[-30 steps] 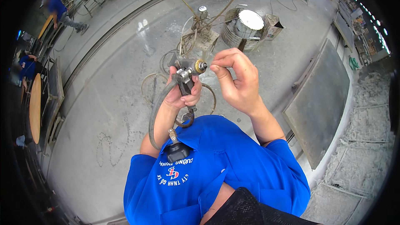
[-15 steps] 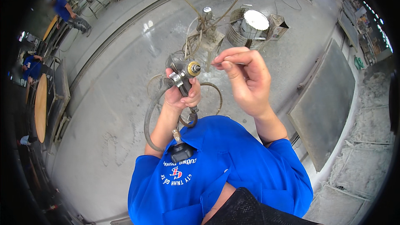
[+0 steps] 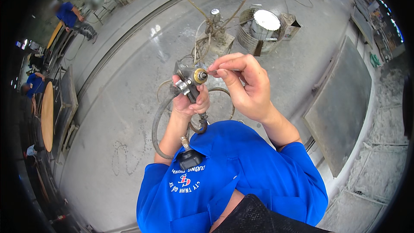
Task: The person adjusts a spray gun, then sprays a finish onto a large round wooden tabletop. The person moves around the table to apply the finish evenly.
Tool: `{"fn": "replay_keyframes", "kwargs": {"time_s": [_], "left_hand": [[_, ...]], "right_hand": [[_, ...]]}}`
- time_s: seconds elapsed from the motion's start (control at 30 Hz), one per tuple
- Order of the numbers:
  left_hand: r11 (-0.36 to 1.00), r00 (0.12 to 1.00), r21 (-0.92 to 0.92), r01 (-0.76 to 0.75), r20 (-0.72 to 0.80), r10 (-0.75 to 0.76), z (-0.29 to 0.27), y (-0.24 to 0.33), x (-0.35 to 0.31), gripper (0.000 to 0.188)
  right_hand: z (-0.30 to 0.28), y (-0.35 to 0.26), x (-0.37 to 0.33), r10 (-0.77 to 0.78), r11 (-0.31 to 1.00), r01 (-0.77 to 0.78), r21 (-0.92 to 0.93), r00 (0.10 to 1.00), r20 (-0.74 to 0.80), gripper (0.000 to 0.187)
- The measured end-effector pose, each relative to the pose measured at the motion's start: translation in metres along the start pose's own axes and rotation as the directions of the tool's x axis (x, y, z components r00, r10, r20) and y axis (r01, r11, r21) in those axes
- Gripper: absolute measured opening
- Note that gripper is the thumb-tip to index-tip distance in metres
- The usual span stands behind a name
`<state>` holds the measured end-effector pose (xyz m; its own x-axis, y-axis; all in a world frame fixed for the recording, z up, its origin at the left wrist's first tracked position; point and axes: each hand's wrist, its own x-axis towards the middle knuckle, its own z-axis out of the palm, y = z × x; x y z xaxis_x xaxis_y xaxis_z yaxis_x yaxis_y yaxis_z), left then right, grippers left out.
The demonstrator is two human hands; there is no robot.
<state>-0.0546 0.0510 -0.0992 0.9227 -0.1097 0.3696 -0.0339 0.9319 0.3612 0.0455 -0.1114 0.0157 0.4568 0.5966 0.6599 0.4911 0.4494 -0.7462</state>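
While the left hand [image 3: 185, 104] is clamped round the handle [image 3: 195, 96] of a spray gun [image 3: 186, 73] just left of and above mid-frame, the right hand [image 3: 247, 87] holds thumb [image 3: 230, 80] and fingertips [image 3: 214, 66] close together beside the brass-coloured nozzle ring [image 3: 200, 76]; whether they pinch something cannot be told. A grey hose [image 3: 155, 124] curves below the gun, and toward the upper right a pail [image 3: 261, 33] stands inside a ribbed tub [image 3: 244, 38].

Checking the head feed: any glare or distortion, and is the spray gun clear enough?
Head view: spray gun fairly clear, but detail between the right hand's fingers is too small to read; head view: white glare patches on the grey floor; head view: fisheye bending, corners black.
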Motion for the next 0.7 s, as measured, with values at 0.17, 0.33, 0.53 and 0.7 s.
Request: {"fn": "replay_keyframes", "kwargs": {"time_s": [0.17, 0.33, 0.53, 0.7], "left_hand": [[0.969, 0.984, -0.185, 0.163, 0.103, -0.146, -0.015, 0.000, -0.005, 0.092], [0.978, 0.983, -0.098, 0.184, -0.009, -0.186, -0.024, -0.004, 0.004, 0.080], [0.985, 0.983, -0.070, 0.157, -0.084, -0.163, -0.019, -0.009, 0.004, 0.077], [0.982, 0.972, 0.019, 0.186, -0.146, -0.182, -0.019, -0.004, -0.002, 0.076]], "right_hand": [[0.002, 0.002, -0.002, -0.046, 0.990, 0.047, -0.135, 0.999, 0.005, 0.014], [0.004, 0.001, 0.003, -0.019, 0.991, 0.004, -0.137, 0.994, -0.110, 0.009], [-0.005, 0.000, 0.006, 0.016, 0.981, -0.017, -0.191, 1.000, -0.007, 0.009], [-0.006, -0.003, 0.003, 0.027, 0.967, -0.019, -0.254, 0.999, 0.030, 0.008]]}}
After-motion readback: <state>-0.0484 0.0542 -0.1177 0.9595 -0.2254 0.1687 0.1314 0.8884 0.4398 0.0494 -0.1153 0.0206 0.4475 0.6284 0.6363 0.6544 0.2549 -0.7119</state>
